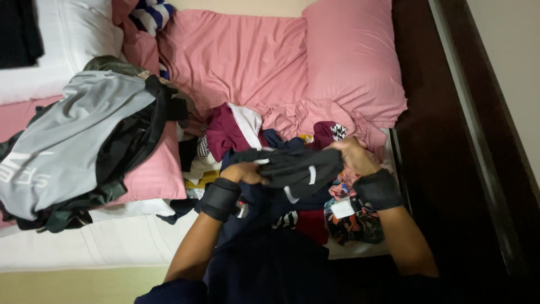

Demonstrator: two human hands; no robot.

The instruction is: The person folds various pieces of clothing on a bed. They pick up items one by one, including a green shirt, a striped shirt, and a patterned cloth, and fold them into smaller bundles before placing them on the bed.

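We see our left hand (243, 173) and right hand (353, 156) each closed on an end of a dark garment (295, 169), stretching it flat above the clothes heap (242, 135) on the pink bed (236, 56)

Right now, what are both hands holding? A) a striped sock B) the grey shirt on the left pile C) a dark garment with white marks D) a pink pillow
C: the left hand and right hand both grip a dark garment with white marks over the pile of clothes; the pink pillow and the grey shirt lie untouched.
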